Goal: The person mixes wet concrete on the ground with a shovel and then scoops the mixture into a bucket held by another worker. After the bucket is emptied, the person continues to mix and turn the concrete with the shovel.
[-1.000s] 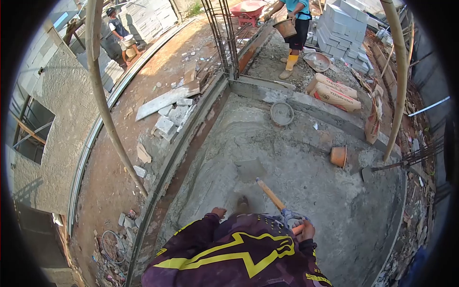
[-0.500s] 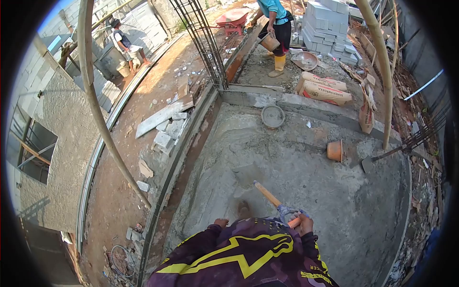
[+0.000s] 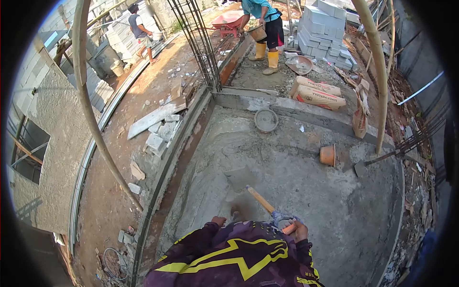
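Observation:
In the head view, my right hand point(image 3: 300, 230) is closed round the orange ribbed grip point(image 3: 289, 228) of a shovel. Its wooden shaft point(image 3: 260, 199) slants away to the upper left, and a grey blade point(image 3: 241, 178) lies flat on the wet concrete point(image 3: 296, 191). My left hand point(image 3: 219, 220) hangs beside my body, fingers curled, with nothing visible in it. Close to it is a dark brown shape point(image 3: 235, 212), perhaps my foot. My patterned sleeves and shirt hide both forearms.
A round mortar-filled tub point(image 3: 266, 120) and an orange bucket point(image 3: 328, 155) stand on the slab. Cement bags point(image 3: 318, 92) lie beyond the low wall. A rebar column point(image 3: 196, 43) and bamboo poles point(image 3: 377, 62) rise around. One co-worker point(image 3: 262, 19) tilts a bucket; another person point(image 3: 139, 31) carries one.
The view has turned slightly right. The nearer co-worker has shifted and now has both hands at the bucket. The far person has turned and stepped right. My grip on the shovel is unchanged.

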The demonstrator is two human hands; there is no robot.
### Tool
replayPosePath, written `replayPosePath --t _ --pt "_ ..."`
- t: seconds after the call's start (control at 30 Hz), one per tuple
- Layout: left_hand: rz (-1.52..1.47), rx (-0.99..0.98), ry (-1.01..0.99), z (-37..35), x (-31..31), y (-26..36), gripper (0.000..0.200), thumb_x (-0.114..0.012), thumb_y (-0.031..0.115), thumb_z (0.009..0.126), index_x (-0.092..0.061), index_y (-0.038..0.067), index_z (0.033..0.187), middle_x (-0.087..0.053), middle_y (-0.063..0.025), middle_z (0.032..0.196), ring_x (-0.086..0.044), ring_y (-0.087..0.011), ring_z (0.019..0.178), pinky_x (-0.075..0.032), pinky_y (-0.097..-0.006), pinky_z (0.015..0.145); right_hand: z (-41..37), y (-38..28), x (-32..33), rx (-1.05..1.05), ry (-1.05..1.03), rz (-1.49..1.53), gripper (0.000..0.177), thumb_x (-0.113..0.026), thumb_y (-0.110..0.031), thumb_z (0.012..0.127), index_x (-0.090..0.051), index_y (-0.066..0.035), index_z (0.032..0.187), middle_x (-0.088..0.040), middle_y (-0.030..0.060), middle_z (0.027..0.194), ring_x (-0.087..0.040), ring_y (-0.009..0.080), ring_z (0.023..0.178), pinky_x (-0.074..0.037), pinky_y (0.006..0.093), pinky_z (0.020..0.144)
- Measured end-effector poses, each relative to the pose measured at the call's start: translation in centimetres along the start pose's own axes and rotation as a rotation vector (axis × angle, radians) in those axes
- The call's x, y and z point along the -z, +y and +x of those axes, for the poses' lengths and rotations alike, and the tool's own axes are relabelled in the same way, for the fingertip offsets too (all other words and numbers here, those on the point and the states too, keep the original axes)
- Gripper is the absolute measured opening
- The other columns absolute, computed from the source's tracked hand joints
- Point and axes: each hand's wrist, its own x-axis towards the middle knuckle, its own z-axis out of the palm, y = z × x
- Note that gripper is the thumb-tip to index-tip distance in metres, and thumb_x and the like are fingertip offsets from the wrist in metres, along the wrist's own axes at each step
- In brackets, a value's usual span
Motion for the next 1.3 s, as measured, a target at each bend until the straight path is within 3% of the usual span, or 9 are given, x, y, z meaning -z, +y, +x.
replayPosePath --t 0.23,0.37,0.53,0.57,0.77,1.07,1.27,1.3 --pt "0.522 -0.325 -0.121 4.8 2.3 -2.2 0.042 -0.06 0.036 0.075 -0.064 -0.003 0.091 -0.065 -0.0161 0.088 -0.064 -0.0258 0.077 -0.049 -0.0368 0.067 0.1 0.9 -0.3 0.088 0.067 0.016 0.024 -0.055 -0.01 0.081 -0.05 0.01 0.094 -0.058 0.0179 0.081 -0.06 0.0286 0.063 -0.053 0.041 0.058" --pt "0.735 -0.436 -0.166 4.7 2.7 0.3 0.041 -0.059 0.036 0.076 -0.065 -0.002 0.09 -0.066 -0.015 0.085 -0.063 -0.026 0.079 -0.048 -0.0345 0.071 -0.4 1.2 -0.7 0.104 0.079 -0.008 0.023 -0.056 -0.009 0.08 -0.051 0.009 0.093 -0.057 0.0171 0.081 -0.06 0.0278 0.064 -0.053 0.0408 0.058" --pt "0.506 -0.264 -0.169 5.1 3.2 4.1 0.04 -0.059 0.035 0.078 -0.064 -0.002 0.093 -0.065 -0.015 0.091 -0.063 -0.0247 0.081 -0.048 -0.0328 0.072 -2.1 0.9 -2.6 0.109 0.08 0.008 0.018 -0.055 -0.01 0.081 -0.053 0.007 0.089 -0.058 0.0156 0.076 -0.059 0.0258 0.062 -0.052 0.0389 0.056" --pt "0.817 -0.439 -0.192 5.5 3.3 5.2 0.039 -0.059 0.032 0.078 -0.063 -0.003 0.093 -0.064 -0.0141 0.096 -0.063 -0.0225 0.082 -0.049 -0.0325 0.069 -2.2 1.0 -2.8 0.127 0.083 0.016 0.018 -0.054 -0.009 0.081 -0.053 0.006 0.089 -0.058 0.0157 0.075 -0.059 0.0255 0.062 -0.052 0.0386 0.055" --pt "0.096 0.128 -0.091 4.0 3.2 10.0 0.038 -0.057 0.027 0.078 -0.059 -0.002 0.103 -0.062 -0.0091 0.103 -0.063 -0.0224 0.087 -0.05 -0.0359 0.066 -2.3 1.3 -2.9 0.168 0.118 0.001 0.016 -0.053 -0.008 0.082 -0.054 0.006 0.089 -0.058 0.0153 0.074 -0.059 0.0243 0.062 -0.052 0.0366 0.055" --pt "0.035 0.127 -0.108 2.5 2.2 10.4 0.038 -0.058 0.025 0.078 -0.057 -0.002 0.105 -0.062 -0.0092 0.103 -0.061 -0.0255 0.092 -0.049 -0.0365 0.068 -2.3 0.8 -2.8 0.142 0.108 -0.043 0.014 -0.053 -0.006 0.08 -0.055 0.005 0.089 -0.059 0.0139 0.073 -0.059 0.0232 0.06 -0.052 0.035 0.053" --pt "1.203 -0.465 -0.304 2.9 2.7 7.7 0.036 -0.044 0.034 0.086 -0.059 0.009 0.109 -0.06 -0.0143 0.109 -0.058 -0.0312 0.098 -0.046 -0.0392 0.082 -2.1 0.7 -2.4 0.141 0.129 -0.074 0.014 -0.055 -0.007 0.081 -0.055 0.002 0.09 -0.059 0.0126 0.073 -0.059 0.0233 0.058 -0.051 0.0364 0.053" --pt "1.246 -0.516 -0.291 3.0 2.9 6.5 0.039 -0.037 0.037 0.088 -0.058 0.014 0.11 -0.059 -0.0146 0.111 -0.057 -0.0321 0.101 -0.044 -0.0392 0.086 -1.5 1.0 -2.0 0.148 0.119 -0.084 0.016 -0.055 -0.008 0.082 -0.054 0.004 0.093 -0.059 0.0133 0.076 -0.06 0.0245 0.061 -0.052 0.0383 0.055"
